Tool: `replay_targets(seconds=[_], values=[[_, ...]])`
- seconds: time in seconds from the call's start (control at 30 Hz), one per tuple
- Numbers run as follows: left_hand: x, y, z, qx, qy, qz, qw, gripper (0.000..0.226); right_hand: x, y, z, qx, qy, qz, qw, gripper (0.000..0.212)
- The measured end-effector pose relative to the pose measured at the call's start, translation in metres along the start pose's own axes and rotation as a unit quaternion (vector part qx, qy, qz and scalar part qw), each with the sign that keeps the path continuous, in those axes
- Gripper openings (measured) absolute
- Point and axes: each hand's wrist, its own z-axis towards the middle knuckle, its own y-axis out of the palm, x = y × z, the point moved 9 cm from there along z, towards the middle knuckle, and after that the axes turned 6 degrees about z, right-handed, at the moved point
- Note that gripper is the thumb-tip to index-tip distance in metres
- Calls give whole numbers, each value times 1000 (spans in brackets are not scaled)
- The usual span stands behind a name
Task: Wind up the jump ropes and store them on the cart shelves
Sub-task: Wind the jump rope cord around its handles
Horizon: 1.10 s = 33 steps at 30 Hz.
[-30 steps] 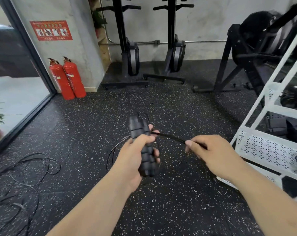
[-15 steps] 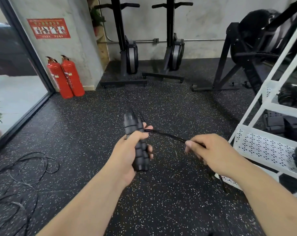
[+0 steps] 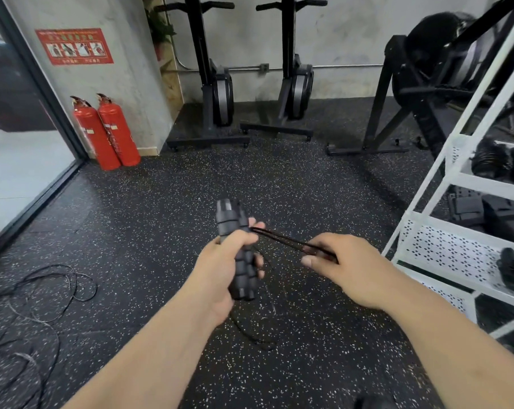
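My left hand (image 3: pixel 220 267) grips a pair of black ribbed jump rope handles (image 3: pixel 238 249), held upright side by side. A thin black cord (image 3: pixel 282 239) runs taut from the handles to my right hand (image 3: pixel 347 267), which pinches it between thumb and fingers. More slack cord (image 3: pixel 258 326) hangs below the handles toward the floor. The white cart (image 3: pixel 444 246) with perforated shelves stands at the right; wound black ropes (image 3: pixel 512 270) lie on its shelves.
Loose black jump ropes (image 3: pixel 43 293) sprawl on the speckled floor at lower left. Two red fire extinguishers (image 3: pixel 108 134) stand by the wall near a glass door. Black exercise machines (image 3: pixel 217 93) line the back wall, another black frame (image 3: pixel 412 93) stands behind the cart.
The handles in my left hand have tilted slightly and the cord between my hands now shows as a doubled strand. The loop that hung left of the handles is gone.
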Motion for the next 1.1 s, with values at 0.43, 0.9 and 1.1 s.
replay_targets(seconds=[0.43,0.9,1.1], values=[[20,6,-10,13,154,538,829,48,-14,-13,-6,109,-9,-50,993,67],[42,0,-10,-10,178,325,929,31,-46,-16,-11,84,-116,107,984,25],[20,14,-15,-7,63,34,997,49,-67,-21,-28,247,-142,112,952,23]])
